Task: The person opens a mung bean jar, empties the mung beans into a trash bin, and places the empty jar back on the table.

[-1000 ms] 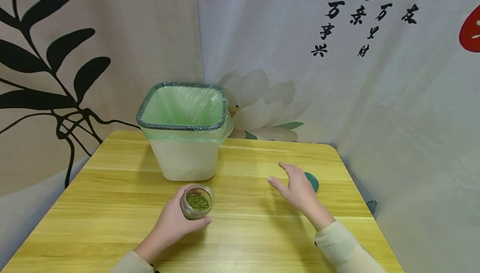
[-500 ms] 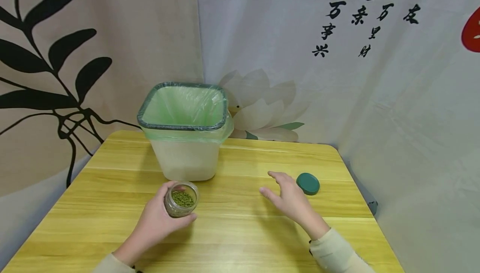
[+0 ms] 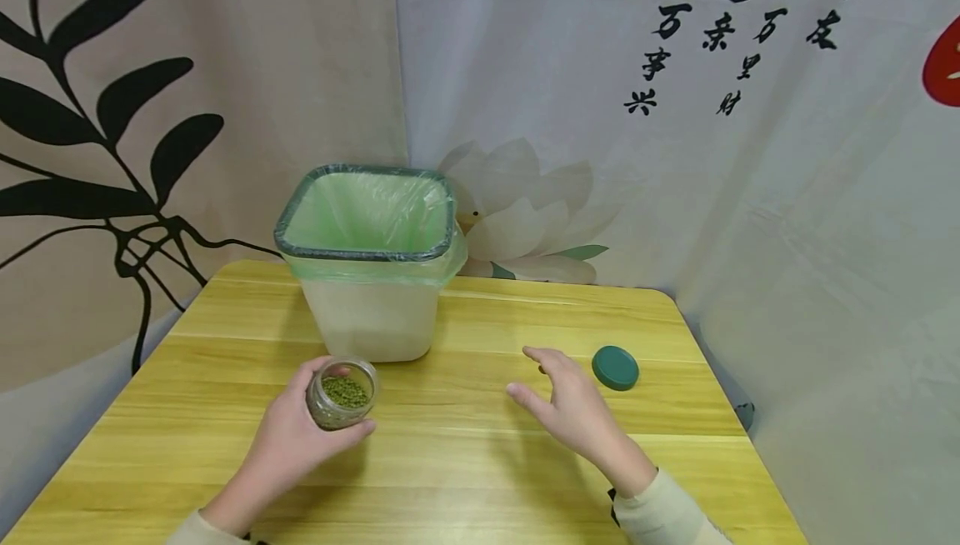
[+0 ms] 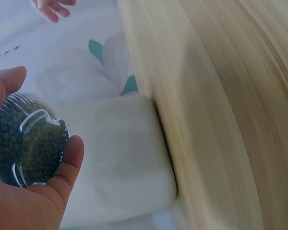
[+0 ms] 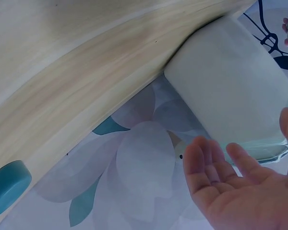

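My left hand point(image 3: 300, 424) grips a clear, lidless jar point(image 3: 330, 420) around its side, thumb on the near side. Small green beans point(image 3: 345, 392) lie inside; through the jar's wall they also show in the left wrist view, where the jar point(image 4: 29, 139) fills the palm. The jar is held in front of the bin, its mouth tipped slightly towards me. My right hand point(image 3: 573, 412) hovers over the table with fingers spread and holds nothing. Just beyond it, a round green lid point(image 3: 615, 367) lies flat on the wood.
A white bin point(image 3: 375, 320) stands at the back left of the table, lined with a green plastic bag point(image 3: 367, 270) under a dark rim. The wooden table point(image 3: 465, 478) reaches back to a printed cloth point(image 3: 517, 70) with leaves, a lotus and writing.
My left hand has carried the jar leftwards and slightly up in the view. My right hand has drawn left and a little nearer, uncovering the green lid, which stays in place.
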A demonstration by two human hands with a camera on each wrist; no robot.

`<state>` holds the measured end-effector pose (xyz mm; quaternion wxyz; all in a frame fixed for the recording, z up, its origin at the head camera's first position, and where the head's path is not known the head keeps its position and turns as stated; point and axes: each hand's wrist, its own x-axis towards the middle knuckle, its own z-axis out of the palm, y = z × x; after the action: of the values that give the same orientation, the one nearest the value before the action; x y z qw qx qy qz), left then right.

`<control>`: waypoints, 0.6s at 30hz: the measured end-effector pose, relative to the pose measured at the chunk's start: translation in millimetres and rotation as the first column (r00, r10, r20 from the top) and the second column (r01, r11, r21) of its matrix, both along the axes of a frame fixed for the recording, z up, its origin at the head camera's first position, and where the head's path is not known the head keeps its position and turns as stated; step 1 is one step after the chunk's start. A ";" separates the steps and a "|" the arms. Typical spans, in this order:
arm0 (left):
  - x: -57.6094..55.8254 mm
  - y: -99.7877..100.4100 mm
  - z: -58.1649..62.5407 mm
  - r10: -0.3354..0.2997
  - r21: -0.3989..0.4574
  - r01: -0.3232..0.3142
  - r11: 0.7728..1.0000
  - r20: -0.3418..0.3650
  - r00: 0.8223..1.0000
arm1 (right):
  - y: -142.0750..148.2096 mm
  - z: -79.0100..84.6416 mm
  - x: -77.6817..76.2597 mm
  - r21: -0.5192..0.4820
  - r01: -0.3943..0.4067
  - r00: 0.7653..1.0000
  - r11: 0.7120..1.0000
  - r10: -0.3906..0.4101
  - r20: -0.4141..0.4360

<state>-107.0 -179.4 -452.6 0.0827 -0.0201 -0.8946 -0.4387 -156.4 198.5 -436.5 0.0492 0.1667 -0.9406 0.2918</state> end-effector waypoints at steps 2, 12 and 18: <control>-0.1 -3.8 -0.2 0.014 -0.011 -0.014 1.000 -0.002 1.000 | -0.1 -0.3 1.8 -0.003 -0.004 1.000 1.000 0.004 -0.005; -2.2 -34.0 -6.4 0.081 -0.072 -0.080 0.994 0.004 0.997 | -2.2 -4.6 9.8 -0.012 -0.015 1.000 1.000 0.015 -0.015; -5.2 -51.8 1.1 0.103 -0.084 -0.101 0.991 0.012 0.995 | -3.4 -7.1 11.2 -0.009 -0.015 1.000 1.000 0.014 -0.012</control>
<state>-112.1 -231.2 -451.5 0.0968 0.0258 -0.9126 -0.3964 -145.2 195.0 -443.6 0.0533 0.1751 -0.9377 0.2952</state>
